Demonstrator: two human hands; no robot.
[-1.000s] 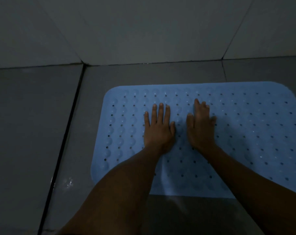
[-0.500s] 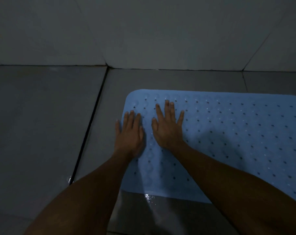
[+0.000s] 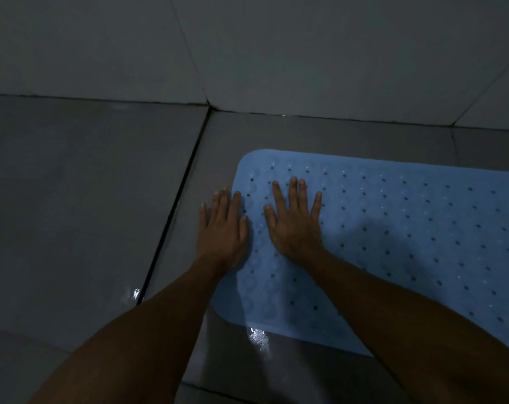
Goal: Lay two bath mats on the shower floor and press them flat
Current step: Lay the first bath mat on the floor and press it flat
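A light blue bath mat point(image 3: 407, 234) with rows of small holes lies flat on the grey tiled shower floor point(image 3: 72, 199); its right part runs out of the frame. My right hand point(image 3: 295, 223) rests palm down on the mat near its far left corner, fingers spread. My left hand point(image 3: 222, 228) lies palm down across the mat's left edge, fingers partly on the bare tile. Neither hand holds anything. Only one mat is in view.
A dark grout line point(image 3: 171, 217) runs along the floor just left of my left hand. The tiled wall point(image 3: 276, 53) rises behind the mat. Wet glints point(image 3: 259, 338) show on the floor by the mat's near edge. The room is dim.
Both hands have slid left across the mat, from its middle to its left end. My left hand now overlaps the mat's left edge.
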